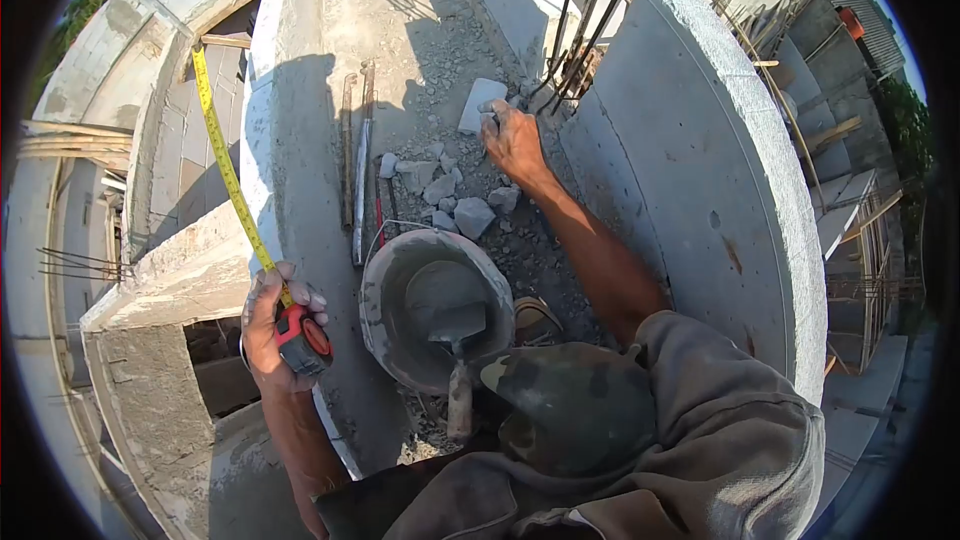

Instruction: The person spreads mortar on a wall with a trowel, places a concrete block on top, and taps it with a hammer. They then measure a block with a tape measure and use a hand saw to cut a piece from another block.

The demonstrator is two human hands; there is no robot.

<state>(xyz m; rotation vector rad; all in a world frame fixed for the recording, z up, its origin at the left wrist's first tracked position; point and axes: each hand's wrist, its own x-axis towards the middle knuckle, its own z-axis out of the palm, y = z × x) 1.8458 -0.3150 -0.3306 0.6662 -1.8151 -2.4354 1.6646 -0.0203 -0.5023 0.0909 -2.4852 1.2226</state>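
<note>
My left hand (268, 325) is closed around a red and black tape measure (303, 340). Its yellow blade (222, 155) is drawn out, running up and away over the wall edge on the left. Farther forward, my right hand (513, 145) has its fingers curled on the near right edge of a small white block piece (482, 103), low over the rubble. Between my arms stands a mortar-smeared bucket (437, 310). A trowel (458, 325) lies across it, blade inside and handle toward me.
Broken block lumps (440, 185) lie beyond the bucket, beside metal pipes (362, 160). A low block wall (265, 90) runs along the left, and a curved wall (700, 170) rises on the right. Upright rebar (590, 30) stands ahead of my right hand.
</note>
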